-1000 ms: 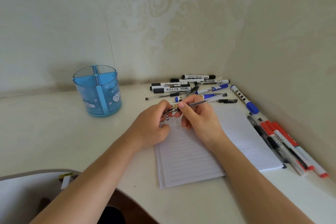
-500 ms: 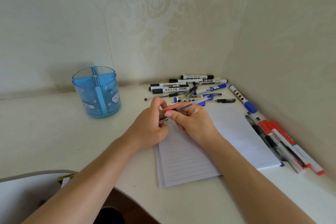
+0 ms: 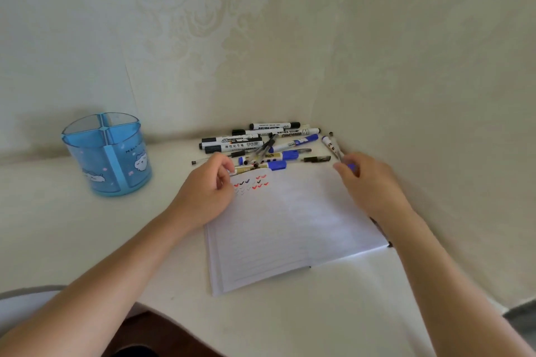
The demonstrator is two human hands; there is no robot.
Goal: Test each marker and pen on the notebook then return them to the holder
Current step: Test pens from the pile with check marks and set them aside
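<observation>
At the near edge of the desk (image 3: 87, 240), two bare arms reach in from the bottom. A white notebook (image 3: 290, 226) lies open just past them, a bit to the right of the middle, and its lined page is turned a little. Small red, black and blue ticks (image 3: 252, 182) sit near the page's top left corner.

The left hand (image 3: 207, 193) rests on that top left corner of the notebook. Its fingers are curled in to the thumb, and I cannot tell if they pinch anything.

The right hand (image 3: 374, 185) is over the notebook's top right corner, close to the right edge of the desk. It looks blurry. Its fingers are bent round a thin pen (image 3: 331, 135) that sticks out toward the far right corner. The pen is just beside a white marker (image 3: 327, 140) with blue on it.

A messy pile of pens and markers (image 3: 261, 148) lies past the top of the notebook, at the far edge of the desk. Some are white with black caps and some have blue caps.

The blue see-through holder (image 3: 107, 153) stands up straight at the far left, well apart from the pile. It has four parts inside, and no pens show in it.
</observation>
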